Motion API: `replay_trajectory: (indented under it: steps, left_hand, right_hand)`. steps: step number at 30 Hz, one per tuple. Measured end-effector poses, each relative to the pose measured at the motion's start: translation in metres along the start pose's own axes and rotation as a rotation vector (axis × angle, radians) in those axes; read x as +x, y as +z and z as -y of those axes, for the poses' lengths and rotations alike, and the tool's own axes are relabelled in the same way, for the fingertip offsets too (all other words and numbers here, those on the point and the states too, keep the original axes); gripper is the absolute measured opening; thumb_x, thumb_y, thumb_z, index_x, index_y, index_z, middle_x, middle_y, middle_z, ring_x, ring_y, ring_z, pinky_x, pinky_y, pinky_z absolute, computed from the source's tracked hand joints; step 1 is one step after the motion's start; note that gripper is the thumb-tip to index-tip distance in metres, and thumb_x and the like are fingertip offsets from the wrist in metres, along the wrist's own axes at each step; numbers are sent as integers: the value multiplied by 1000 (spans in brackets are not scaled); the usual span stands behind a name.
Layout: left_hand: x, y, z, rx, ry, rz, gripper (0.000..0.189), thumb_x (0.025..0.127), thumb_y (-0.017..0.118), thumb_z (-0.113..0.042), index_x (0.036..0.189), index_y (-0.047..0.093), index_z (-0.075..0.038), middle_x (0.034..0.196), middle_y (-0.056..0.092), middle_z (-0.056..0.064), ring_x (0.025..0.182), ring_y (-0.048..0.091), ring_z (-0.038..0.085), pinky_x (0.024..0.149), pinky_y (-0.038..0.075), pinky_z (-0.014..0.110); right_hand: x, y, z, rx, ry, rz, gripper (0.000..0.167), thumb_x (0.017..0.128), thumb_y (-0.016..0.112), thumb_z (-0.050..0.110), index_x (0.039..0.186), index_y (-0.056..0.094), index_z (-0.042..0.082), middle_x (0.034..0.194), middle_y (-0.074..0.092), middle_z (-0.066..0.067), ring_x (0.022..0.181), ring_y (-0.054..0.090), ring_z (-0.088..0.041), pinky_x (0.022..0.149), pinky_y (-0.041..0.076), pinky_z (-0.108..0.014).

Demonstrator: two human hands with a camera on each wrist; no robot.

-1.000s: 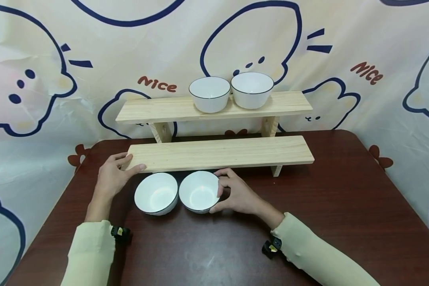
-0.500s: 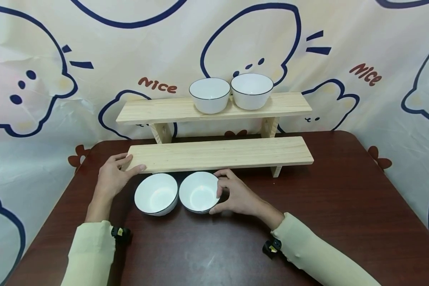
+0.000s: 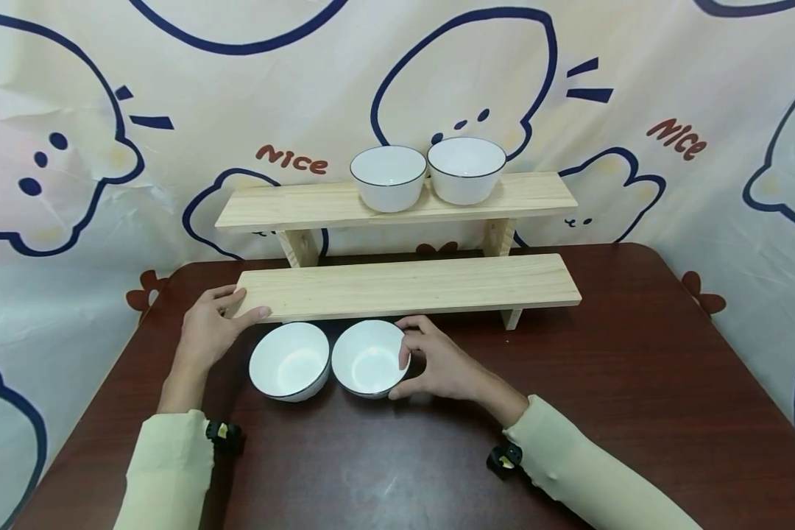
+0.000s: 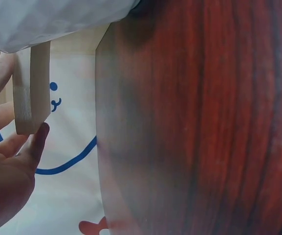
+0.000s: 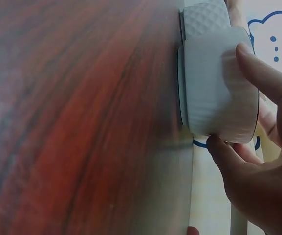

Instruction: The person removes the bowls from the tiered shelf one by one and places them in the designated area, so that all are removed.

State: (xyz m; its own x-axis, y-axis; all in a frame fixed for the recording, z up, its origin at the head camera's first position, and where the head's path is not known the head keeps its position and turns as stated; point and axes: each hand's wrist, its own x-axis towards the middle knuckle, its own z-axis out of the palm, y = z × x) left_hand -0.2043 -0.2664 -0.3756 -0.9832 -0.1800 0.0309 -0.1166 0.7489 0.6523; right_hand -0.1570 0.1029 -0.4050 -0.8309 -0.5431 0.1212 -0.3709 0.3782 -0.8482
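My left hand (image 3: 205, 331) grips the left end of the lower board of a two-tier wooden shelf (image 3: 407, 287). In the left wrist view, fingers (image 4: 33, 147) lie around the board's end (image 4: 31, 93). My right hand (image 3: 444, 364) holds a white bowl (image 3: 369, 357) with a dark rim by its right side, thumb in front and fingers behind. That bowl stands upright on the table, and the right wrist view shows its ribbed outside (image 5: 214, 88). Beside it on the left, close to touching, stands another white bowl (image 3: 290, 361) with a diamond-patterned outside (image 5: 206, 19).
Two more white bowls (image 3: 389, 179) (image 3: 467, 171) stand side by side on the shelf's upper board (image 3: 285, 206). The dark red-brown table (image 3: 636, 383) extends in front and to the right. Behind it hangs a pale curtain (image 3: 238, 103) with cartoon prints.
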Motion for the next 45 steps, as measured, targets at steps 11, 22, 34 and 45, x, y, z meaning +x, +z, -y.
replay_trajectory:
  steps: [11,22,34,45]
  left_hand:
    - [0,0,0,-5,0,-1,87,89,75,-52,150,42,0,157,32,28,137,39,50,105,40,61]
    - [-1,-1,0,4,11,-10,86,89,75,-52,149,43,0,156,34,28,136,39,50,104,40,62]
    - [0,0,1,-14,4,0,87,89,75,-52,150,42,0,157,33,27,137,39,49,105,40,61]
    - [1,0,1,-19,5,0,87,89,75,-53,150,42,0,158,33,27,138,38,49,105,39,61]
  right_hand:
    - [0,-8,-1,-14,-34,23,34,71,95,19,89,66,16,147,42,-13,132,47,-29,105,47,-39]
    - [3,-32,2,-36,-62,-38,27,80,89,23,92,68,10,139,53,-13,125,54,-27,100,50,-47]
    - [5,-55,5,74,-133,-153,20,86,83,9,97,67,5,129,60,-15,123,57,-28,99,51,-43]
    - [10,-87,12,114,-99,-280,19,90,77,9,104,66,0,133,57,-17,126,53,-27,103,49,-47]
